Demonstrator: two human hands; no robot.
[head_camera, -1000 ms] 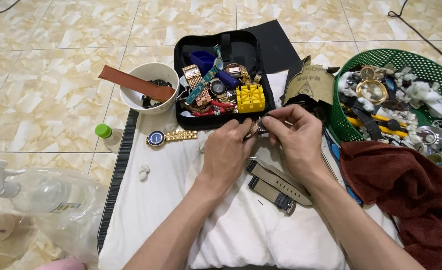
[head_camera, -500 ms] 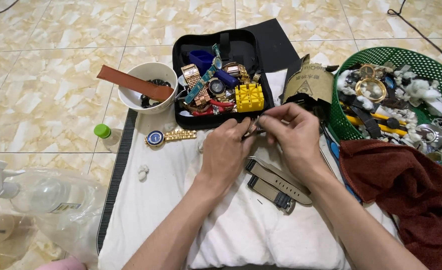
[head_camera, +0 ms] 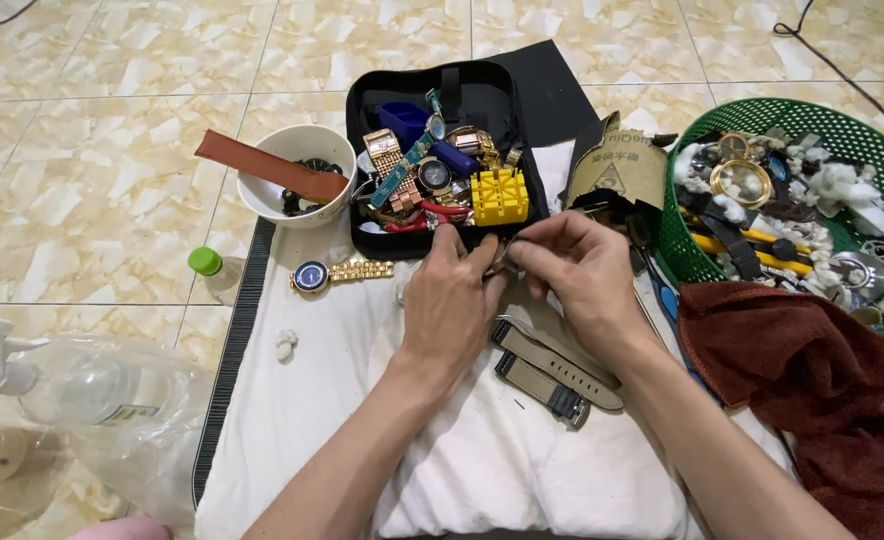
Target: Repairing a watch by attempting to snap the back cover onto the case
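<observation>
Head view: both hands barely moved since a moment ago; left hand (head_camera: 452, 300) and right hand (head_camera: 577, 275) fingers stay pinched on a small metal part (head_camera: 499, 262) above the grey strap (head_camera: 552, 365) on the white cloth (head_camera: 312, 400)

Small metal watch part (head_camera: 500, 258) pinched between fingertips of both hands, mostly hidden, exact shape not discernible; held just above white cloth (head_camera: 362, 400), directly before black case (head_camera: 402, 90) of watches.
</observation>
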